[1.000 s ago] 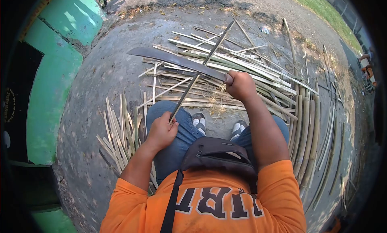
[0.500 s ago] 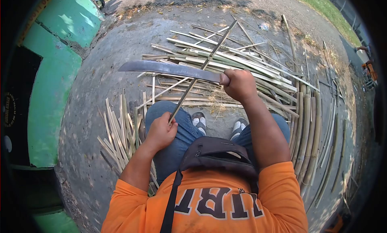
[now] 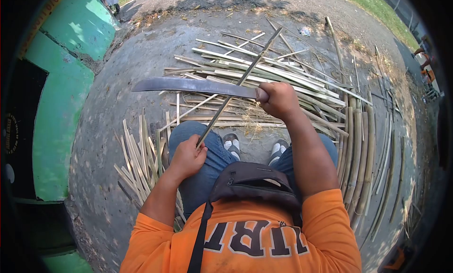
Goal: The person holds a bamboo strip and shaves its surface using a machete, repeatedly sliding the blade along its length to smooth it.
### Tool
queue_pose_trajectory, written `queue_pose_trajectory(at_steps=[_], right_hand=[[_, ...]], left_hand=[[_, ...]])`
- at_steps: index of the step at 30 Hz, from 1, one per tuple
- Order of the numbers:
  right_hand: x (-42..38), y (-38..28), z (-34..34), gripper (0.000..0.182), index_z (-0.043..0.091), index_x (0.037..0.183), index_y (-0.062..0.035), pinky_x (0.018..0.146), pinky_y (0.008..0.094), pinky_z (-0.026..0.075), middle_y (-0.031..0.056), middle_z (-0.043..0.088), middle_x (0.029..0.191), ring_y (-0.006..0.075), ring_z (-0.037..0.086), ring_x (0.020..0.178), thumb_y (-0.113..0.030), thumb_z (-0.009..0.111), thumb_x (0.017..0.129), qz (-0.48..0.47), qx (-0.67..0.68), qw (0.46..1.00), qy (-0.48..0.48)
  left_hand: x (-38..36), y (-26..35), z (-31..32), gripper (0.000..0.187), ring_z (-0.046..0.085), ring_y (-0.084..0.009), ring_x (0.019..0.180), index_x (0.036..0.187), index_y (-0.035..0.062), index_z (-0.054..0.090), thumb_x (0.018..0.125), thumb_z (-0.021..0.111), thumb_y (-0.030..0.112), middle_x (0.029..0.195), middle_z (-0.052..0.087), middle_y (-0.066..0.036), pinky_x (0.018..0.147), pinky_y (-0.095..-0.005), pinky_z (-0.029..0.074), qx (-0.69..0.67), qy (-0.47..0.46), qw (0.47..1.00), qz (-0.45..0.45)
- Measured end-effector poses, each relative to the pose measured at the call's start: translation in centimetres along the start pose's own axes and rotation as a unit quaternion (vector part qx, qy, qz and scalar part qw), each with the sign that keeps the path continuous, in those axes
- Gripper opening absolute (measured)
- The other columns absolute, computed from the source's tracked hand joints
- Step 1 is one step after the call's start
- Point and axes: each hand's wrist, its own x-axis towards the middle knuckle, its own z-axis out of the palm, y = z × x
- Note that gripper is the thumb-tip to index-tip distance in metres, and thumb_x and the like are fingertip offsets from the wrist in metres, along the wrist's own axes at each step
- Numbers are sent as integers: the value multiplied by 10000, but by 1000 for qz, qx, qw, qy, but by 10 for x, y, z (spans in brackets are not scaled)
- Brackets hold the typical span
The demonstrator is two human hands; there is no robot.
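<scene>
My left hand (image 3: 188,158) is closed round the lower end of a long thin bamboo strip (image 3: 251,67), which slants up and to the right, away from me. In my closed right hand (image 3: 279,100) is the wooden handle of a machete (image 3: 188,85). Its broad grey blade points left and crosses the strip about midway along. Blade and strip appear to touch there. Under the blade and beyond it lies a loose pile of split bamboo strips (image 3: 302,79).
More split strips (image 3: 137,155) lean in a bundle at my left. Whole bamboo poles (image 3: 361,155) lie along my right side. A green wall (image 3: 61,117) stands at far left. Another person (image 3: 424,65) is at the far right edge. A black bag (image 3: 255,181) rests on my lap.
The machete blade has shifted slightly left and down along the strip. The strip's far end has swung a little to the right. Both hands keep their hold.
</scene>
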Motion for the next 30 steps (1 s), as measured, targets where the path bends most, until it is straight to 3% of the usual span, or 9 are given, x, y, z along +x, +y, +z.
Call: queue_pose_trajectory(at_steps=[2,7,10,14,16,19,22,26,30], right_hand=[[3,4,-7,117,698,818,-150,671,495,553,126,699,753,373,696,747,-207,774,750,-34,-18,999,3],[10,36,-16,140,718,906,-109,718,499,540,202,713,836,420,688,820,-243,680,888,195,49,978,61],[9,44,-18,139,718,919,-113,725,492,544,195,717,838,423,688,822,-246,689,893,278,15,954,114],[5,34,-25,156,717,946,-114,706,507,538,181,723,839,418,691,801,-260,704,892,246,9,966,78],[3,24,-22,116,709,910,-135,696,510,546,156,716,806,405,692,768,-240,712,862,138,8,988,72],[2,6,-21,75,712,888,-142,680,497,546,150,693,795,412,669,755,-182,705,824,2,21,1000,18],[2,3,-14,61,716,861,-148,696,490,549,136,697,800,403,673,770,-171,710,805,-16,-6,999,-44],[2,6,-20,182,725,877,-119,754,521,553,173,722,836,414,692,815,-296,684,876,187,29,976,-107],[4,27,-26,239,759,941,-123,824,500,556,202,733,902,422,695,896,-331,640,938,225,-22,970,-84]], left_hand=[[-3,-1,-2,163,697,-430,772,973,-9,609,910,666,130,810,694,-229,694,-467,539,1,-2,1000,2],[-5,-8,-2,148,692,-432,773,964,-5,609,909,665,120,804,691,-224,697,-465,539,-2,9,999,31],[-3,-14,4,138,573,-195,545,919,-1,584,911,686,91,656,602,-123,554,-338,452,-17,33,996,84],[0,-10,4,135,551,-174,541,922,2,585,912,687,90,646,588,-106,546,-323,438,-19,25,997,76],[0,-7,3,138,546,-167,547,925,3,587,911,689,94,644,584,-101,549,-319,435,-34,18,998,55],[-2,-2,-2,172,698,-445,809,985,-20,612,906,672,122,835,699,-236,718,-471,546,-5,-9,1000,13],[-3,-2,-2,175,699,-448,821,996,-16,614,911,671,125,855,703,-236,726,-479,546,5,5,1000,13],[-3,-6,5,178,692,-457,828,1011,-10,612,919,672,131,869,704,-241,729,-498,541,23,43,998,33],[-3,-6,8,176,681,-470,820,1011,-1,604,927,670,139,858,697,-239,725,-523,530,24,46,998,46]])
